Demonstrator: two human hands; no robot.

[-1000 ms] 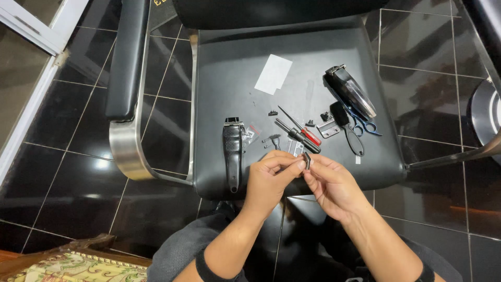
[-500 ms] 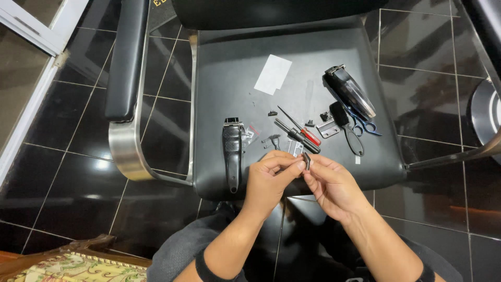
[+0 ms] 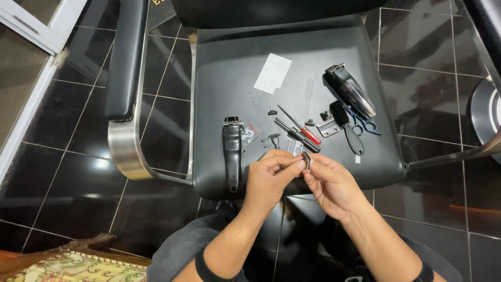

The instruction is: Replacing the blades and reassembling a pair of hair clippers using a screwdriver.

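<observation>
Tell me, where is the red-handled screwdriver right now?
The red-handled screwdriver lies mid-seat on the black chair seat, beside a black screwdriver, just beyond both hands.

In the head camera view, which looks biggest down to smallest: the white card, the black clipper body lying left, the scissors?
1. black clipper body
2. scissors, though close to the card
3. white card; it lies farther from the camera, so this order is unsure.
</observation>
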